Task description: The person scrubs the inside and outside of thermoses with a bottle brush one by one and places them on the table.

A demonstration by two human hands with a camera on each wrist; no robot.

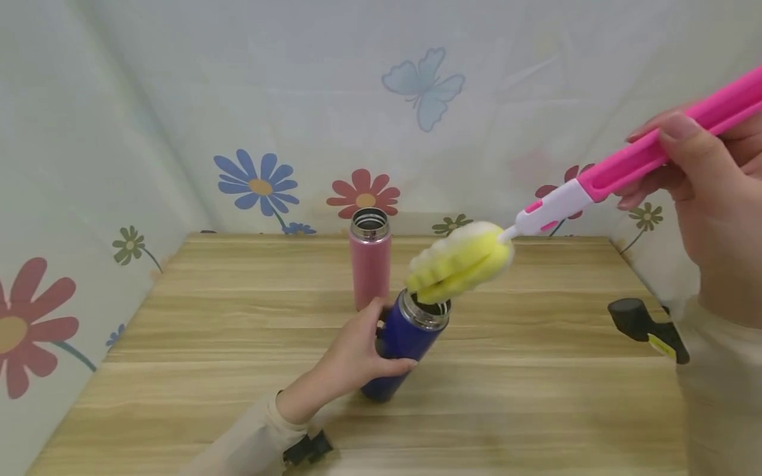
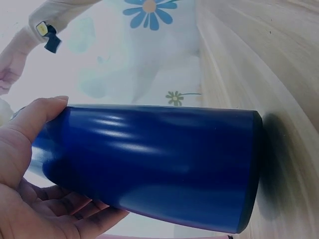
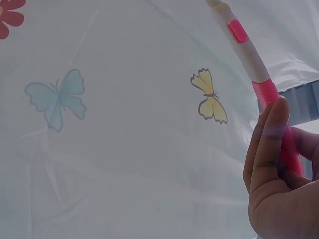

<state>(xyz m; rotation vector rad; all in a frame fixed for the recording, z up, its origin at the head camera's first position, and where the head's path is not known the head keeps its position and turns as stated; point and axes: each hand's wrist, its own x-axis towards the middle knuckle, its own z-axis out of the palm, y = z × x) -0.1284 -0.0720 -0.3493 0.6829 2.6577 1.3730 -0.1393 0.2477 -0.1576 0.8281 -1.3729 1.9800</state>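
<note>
My left hand (image 1: pixel 348 350) grips a blue bottle (image 1: pixel 411 334) around its upper body, thumb on one side and fingers on the other. The bottle is uncapped, with a silvery metal mouth, and leans to the right. Its dark base stands close over the tabletop in the left wrist view. In my right hand (image 1: pixel 717 168) is a bottle brush, held by its pink handle (image 1: pixel 631 162) between thumb and fingers. The brush slants down to the left. Its yellow and white sponge head (image 1: pixel 461 261) overlaps the bottle's mouth in the head view.
Behind the blue bottle stands a pink bottle (image 1: pixel 370 268), upright and uncapped. The wood-grain table (image 1: pixel 250 317) meets a pale sheet (image 1: pixel 333 86) printed with flowers and butterflies at the back and sides. Dark wrist gear (image 1: pixel 649 327) shows by the right sleeve.
</note>
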